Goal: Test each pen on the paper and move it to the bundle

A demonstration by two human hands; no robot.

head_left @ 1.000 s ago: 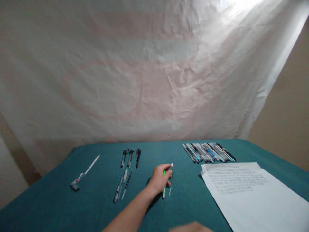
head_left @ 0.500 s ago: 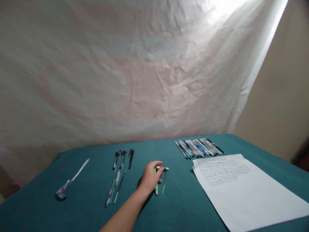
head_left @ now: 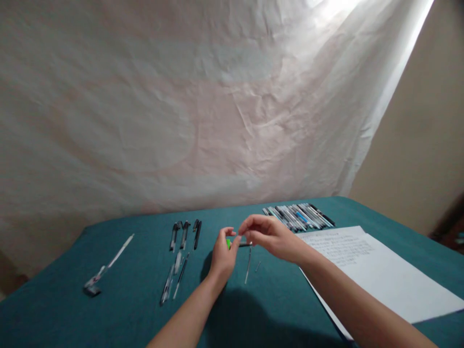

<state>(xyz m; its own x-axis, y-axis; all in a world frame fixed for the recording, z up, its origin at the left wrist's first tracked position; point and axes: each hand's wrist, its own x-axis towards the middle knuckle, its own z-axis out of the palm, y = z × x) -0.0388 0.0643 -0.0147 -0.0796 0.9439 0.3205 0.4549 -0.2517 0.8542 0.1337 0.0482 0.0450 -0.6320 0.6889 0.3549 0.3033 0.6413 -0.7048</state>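
Note:
Over the middle of the table, my left hand (head_left: pixel 224 251) is closed around a green pen barrel (head_left: pixel 228 243), mostly hidden by the fingers. My right hand (head_left: pixel 264 234) meets it from the right, thumb and fingertips pinched together; what they hold, if anything, is too small to make out. Below the fingertips shows a dark, slim pen part (head_left: pixel 245 244); whether it is held or lying on the cloth I cannot tell. A thin refill (head_left: pixel 248 266) lies just below my hands, with a small spring-like piece (head_left: pixel 257 266) to its right.
Several capped black pens (head_left: pixel 184 236) and loose pen parts (head_left: pixel 166 285) lie left of my hands. A long row of pens (head_left: pixel 300 217) is at the back right. White paper sheets (head_left: pixel 384 275) with handwriting lie under my right forearm. A tissue-like wrapper (head_left: pixel 92 285) lies far left.
My right hand has come in from the right and met my left hand. The left hand has lifted slightly, and the green barrel's lower end no longer shows below it.

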